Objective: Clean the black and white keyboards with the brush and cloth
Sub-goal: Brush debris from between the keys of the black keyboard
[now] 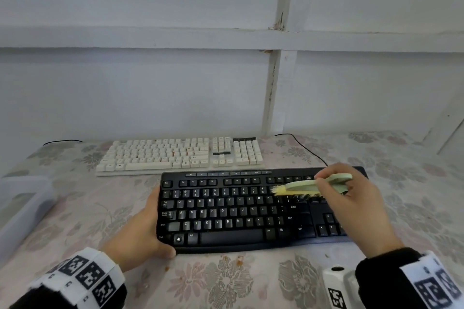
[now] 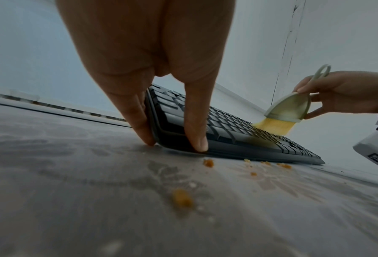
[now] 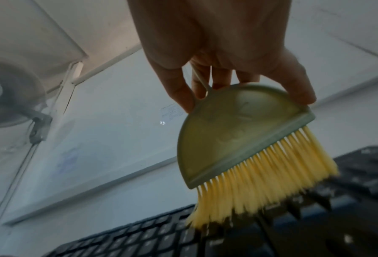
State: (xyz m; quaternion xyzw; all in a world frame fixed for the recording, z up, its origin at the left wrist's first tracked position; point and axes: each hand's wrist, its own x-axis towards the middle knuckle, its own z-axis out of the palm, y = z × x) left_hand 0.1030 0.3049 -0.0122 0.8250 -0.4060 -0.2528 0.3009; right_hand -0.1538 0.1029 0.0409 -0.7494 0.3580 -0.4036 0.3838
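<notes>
The black keyboard (image 1: 238,211) lies near me on the flowered cloth, with the white keyboard (image 1: 180,155) just behind it. My left hand (image 1: 157,223) grips the black keyboard's left end (image 2: 168,121), thumb on the front corner and fingers along the side. My right hand (image 1: 331,184) pinches a pale green brush (image 1: 313,184) with yellow bristles (image 1: 286,190). The bristles touch the keys at the upper right of the main key block (image 3: 260,191). In the left wrist view the brush (image 2: 289,109) stands tilted over the keys. No cleaning cloth is in view.
Orange crumbs (image 1: 239,262) lie on the tablecloth in front of the black keyboard, also close up (image 2: 182,200). A clear plastic box (image 1: 22,208) sits at the left edge. A black cable (image 1: 308,150) runs behind the keyboards. A white wall backs the table.
</notes>
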